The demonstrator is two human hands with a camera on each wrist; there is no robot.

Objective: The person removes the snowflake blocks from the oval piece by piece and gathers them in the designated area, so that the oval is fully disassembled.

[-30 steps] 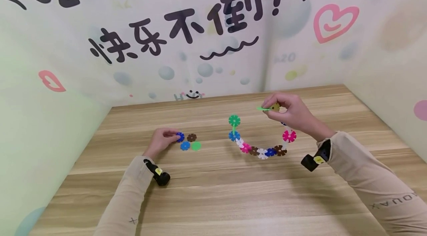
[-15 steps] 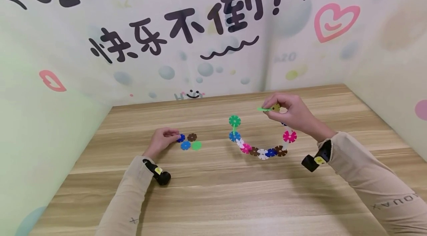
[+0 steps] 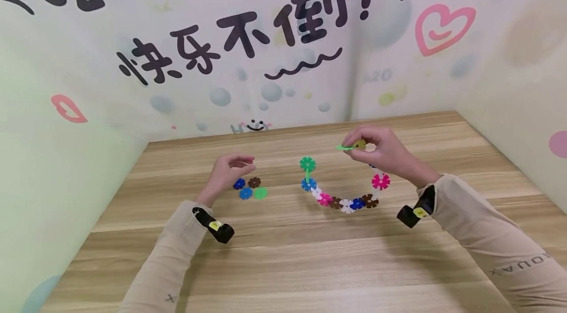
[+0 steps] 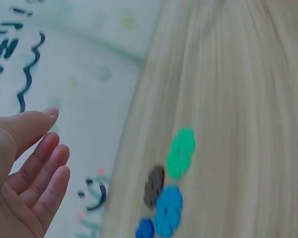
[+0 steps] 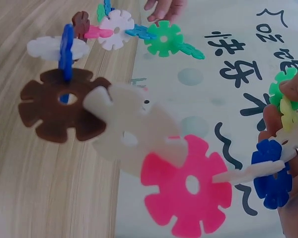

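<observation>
My right hand [image 3: 378,148] pinches a green notched disc [image 5: 283,91], one end of a chain of interlocking plastic snowflake discs. Next to it in the chain is a yellow disc [image 3: 361,145]. From there the chain hangs in a U shape above the table, through a pink disc [image 3: 380,181] and a brown disc [image 5: 64,105]. Its other end rises to a darker green disc [image 3: 307,164], apart from both hands. My left hand [image 3: 227,173] hovers over the loose discs, thumb and fingers apart, with nothing between them in the left wrist view.
On the wooden table [image 3: 283,264] lie a dark blue disc [image 3: 239,183], a brown disc [image 3: 254,182], a lighter blue disc [image 3: 245,193] and a bright green disc [image 3: 260,193], close together. A printed backdrop [image 3: 199,101] stands behind the table.
My left hand has left the dark blue disc, rising and moving right; that disc stays on the table. My right hand and the chain have shifted slightly left.
</observation>
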